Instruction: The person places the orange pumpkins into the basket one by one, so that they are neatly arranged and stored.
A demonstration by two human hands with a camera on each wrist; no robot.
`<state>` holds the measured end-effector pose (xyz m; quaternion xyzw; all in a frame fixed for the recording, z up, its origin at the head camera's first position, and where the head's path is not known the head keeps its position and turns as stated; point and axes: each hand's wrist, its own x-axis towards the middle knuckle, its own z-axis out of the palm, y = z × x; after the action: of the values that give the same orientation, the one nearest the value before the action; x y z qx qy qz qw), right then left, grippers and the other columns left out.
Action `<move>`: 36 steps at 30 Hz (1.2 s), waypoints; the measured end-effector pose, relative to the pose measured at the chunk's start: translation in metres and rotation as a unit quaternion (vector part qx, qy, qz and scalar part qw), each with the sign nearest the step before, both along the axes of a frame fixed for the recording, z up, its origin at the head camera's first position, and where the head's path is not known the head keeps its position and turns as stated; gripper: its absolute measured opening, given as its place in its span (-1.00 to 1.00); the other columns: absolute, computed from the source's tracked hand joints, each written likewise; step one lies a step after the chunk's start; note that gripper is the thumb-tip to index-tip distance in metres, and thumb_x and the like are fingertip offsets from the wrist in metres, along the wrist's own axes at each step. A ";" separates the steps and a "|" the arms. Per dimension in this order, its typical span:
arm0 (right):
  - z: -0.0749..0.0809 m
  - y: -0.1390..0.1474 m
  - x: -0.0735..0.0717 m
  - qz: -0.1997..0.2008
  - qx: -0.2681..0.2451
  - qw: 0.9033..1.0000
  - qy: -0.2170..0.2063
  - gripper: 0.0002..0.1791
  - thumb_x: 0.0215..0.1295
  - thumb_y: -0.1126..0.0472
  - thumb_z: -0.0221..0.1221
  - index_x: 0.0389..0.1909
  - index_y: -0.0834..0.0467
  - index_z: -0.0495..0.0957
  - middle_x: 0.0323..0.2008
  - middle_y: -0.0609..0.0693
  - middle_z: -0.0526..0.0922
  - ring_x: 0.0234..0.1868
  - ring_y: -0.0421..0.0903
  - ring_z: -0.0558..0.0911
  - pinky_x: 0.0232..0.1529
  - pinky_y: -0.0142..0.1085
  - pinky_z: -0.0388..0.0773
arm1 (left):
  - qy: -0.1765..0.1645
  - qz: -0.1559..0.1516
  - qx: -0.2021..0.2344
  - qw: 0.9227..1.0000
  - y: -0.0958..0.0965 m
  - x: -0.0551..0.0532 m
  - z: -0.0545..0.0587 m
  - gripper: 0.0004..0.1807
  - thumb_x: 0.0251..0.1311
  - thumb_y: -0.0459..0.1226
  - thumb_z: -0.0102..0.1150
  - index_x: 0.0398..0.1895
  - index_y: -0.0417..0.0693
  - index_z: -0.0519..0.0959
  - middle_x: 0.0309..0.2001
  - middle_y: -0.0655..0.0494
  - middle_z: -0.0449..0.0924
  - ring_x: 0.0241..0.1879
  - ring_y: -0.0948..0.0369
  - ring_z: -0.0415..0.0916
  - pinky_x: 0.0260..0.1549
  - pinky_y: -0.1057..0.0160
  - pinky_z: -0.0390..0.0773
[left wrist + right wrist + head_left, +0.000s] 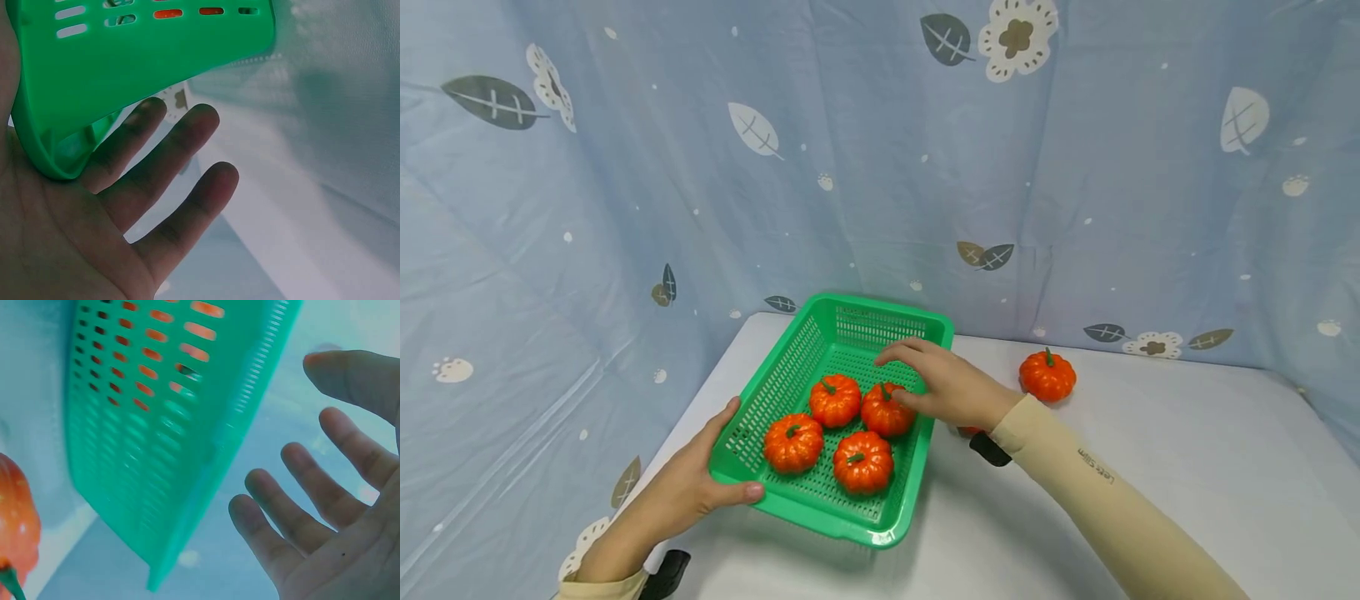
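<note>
A green plastic basket (820,522) with slotted walls stands in the middle of the head view, holding several small orange pumpkins (863,463). At its near left corner my left hand (688,479) grips the rim, thumb over the top. Three fingers (194,134) stretch out below the rim in the left wrist view. My right hand (947,383) hovers over the basket's right side with loosely bent, spread fingers and nothing in them. One pumpkin under it is partly covered by its thumb. The right wrist view shows that hand apart from the basket wall (219,419).
Another orange pumpkin (1048,377) sits on the white table (1172,467) at the back right. A further orange piece (967,431) shows beside the basket, mostly hidden by my right wrist. A blue patterned curtain (880,167) hangs behind and to the left.
</note>
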<state>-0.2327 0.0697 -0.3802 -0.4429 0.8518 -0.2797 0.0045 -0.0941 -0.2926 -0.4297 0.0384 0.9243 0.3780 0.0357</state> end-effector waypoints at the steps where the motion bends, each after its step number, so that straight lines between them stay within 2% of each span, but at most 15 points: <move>1: 0.002 0.003 0.001 -0.002 -0.012 1.000 -0.002 -0.51 0.34 0.18 0.34 0.26 -0.02 0.51 0.28 -0.14 0.46 0.35 -0.14 0.40 0.28 -0.18 0.44 | 0.000 0.000 0.001 1.000 0.000 0.000 0.000 0.33 -0.01 0.02 0.58 0.67 0.14 -0.19 0.59 -0.27 -0.10 0.47 -0.31 0.02 0.19 -0.38 0.26; 7: 0.010 0.026 0.008 -0.025 -0.058 0.998 0.004 -0.44 0.36 0.14 0.34 0.35 0.00 0.45 0.33 -0.16 0.41 0.37 -0.16 0.38 0.30 -0.13 0.42 | 0.002 0.001 0.002 1.000 -0.001 0.001 -0.001 0.33 -0.02 0.01 0.58 0.67 0.12 -0.18 0.58 -0.27 -0.09 0.46 -0.30 0.04 0.19 -0.38 0.26; 11: 0.008 0.048 0.013 -0.068 -0.063 0.996 0.004 -0.42 0.37 0.10 0.32 0.38 -0.02 0.42 0.39 -0.11 0.36 0.41 -0.09 0.35 0.34 -0.03 0.38 | 0.007 0.000 0.001 1.000 -0.001 0.001 -0.001 0.33 -0.01 0.01 0.57 0.67 0.12 -0.18 0.58 -0.28 -0.08 0.47 -0.31 0.03 0.19 -0.40 0.25; 16: -0.003 0.075 0.016 -0.115 -0.064 0.991 -0.004 -0.39 0.36 0.10 0.33 0.40 -0.06 0.39 0.41 -0.11 0.33 0.41 -0.04 0.36 0.28 0.04 0.42 | 0.013 -0.004 0.000 1.000 -0.002 0.001 -0.002 0.33 -0.01 0.01 0.57 0.67 0.14 -0.19 0.58 -0.29 -0.08 0.46 -0.32 0.03 0.18 -0.41 0.26; 23: -0.025 0.102 0.018 -0.143 -0.022 0.989 -0.014 -0.31 0.34 0.09 0.36 0.44 0.02 0.35 0.45 0.05 0.29 0.42 0.10 0.33 0.28 0.17 0.38 | 0.015 -0.006 0.001 1.000 -0.002 0.000 -0.001 0.32 -0.01 0.01 0.57 0.67 0.14 -0.19 0.58 -0.27 -0.07 0.46 -0.31 0.04 0.18 -0.41 0.26; 29: -0.040 0.108 0.017 -0.152 0.005 0.988 -0.036 -0.23 0.26 0.12 0.41 0.46 0.04 0.33 0.46 0.15 0.27 0.43 0.21 0.31 0.27 0.24 0.36 | 0.013 -0.004 -0.002 1.000 -0.003 0.000 -0.002 0.33 -0.01 0.01 0.57 0.67 0.12 -0.19 0.58 -0.29 -0.07 0.46 -0.34 0.02 0.17 -0.44 0.26; 36: -0.056 0.106 0.018 -0.167 0.033 0.983 -0.073 -0.21 0.22 -0.01 0.43 0.45 0.03 0.37 0.47 0.21 0.25 0.45 0.28 0.24 0.26 0.32 0.31 | 0.011 -0.004 0.003 1.000 -0.001 -0.001 -0.003 0.33 -0.01 0.01 0.57 0.68 0.15 -0.19 0.58 -0.29 -0.09 0.47 -0.35 0.00 0.17 -0.46 0.23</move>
<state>-0.2146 0.1760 -0.4362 -0.2728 0.9198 -0.2798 0.0346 -0.0949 -0.2940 -0.4329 0.0462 0.9235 0.3798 0.0271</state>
